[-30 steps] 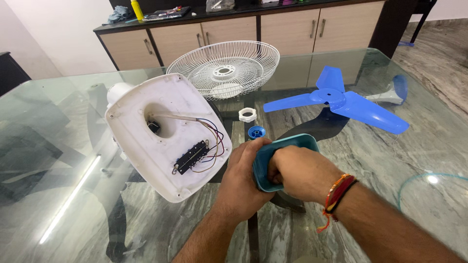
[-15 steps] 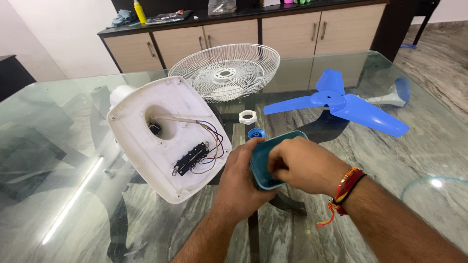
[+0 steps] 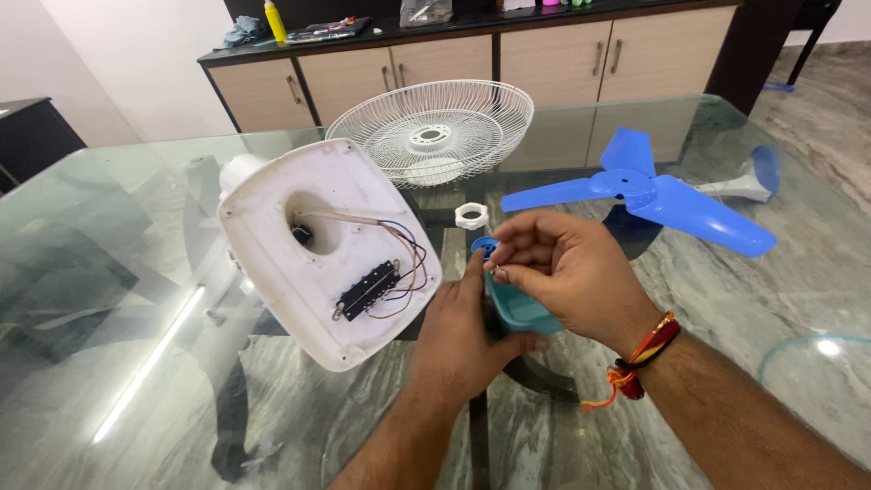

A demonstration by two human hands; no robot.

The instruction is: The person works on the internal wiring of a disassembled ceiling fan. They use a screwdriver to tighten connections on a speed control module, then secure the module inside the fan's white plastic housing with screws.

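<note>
Teal cup [image 3: 519, 308], mouth upward, tilted rightward

The left hand [image 3: 458, 340] cups a small teal container [image 3: 519, 310] from below while the right hand [image 3: 567, 272] pinches something tiny above it. Left of the hands lies a white fan base [image 3: 308, 272] with exposed wires; a blue fan blade [image 3: 653, 195] rests beyond the right hand on the glass surface [image 3: 109, 272].

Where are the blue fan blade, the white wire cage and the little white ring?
blue fan blade [image 3: 626, 186], head view, on its round hub.
white wire cage [image 3: 429, 138], head view, centre disc.
little white ring [image 3: 471, 216], head view, on its rim.
</note>
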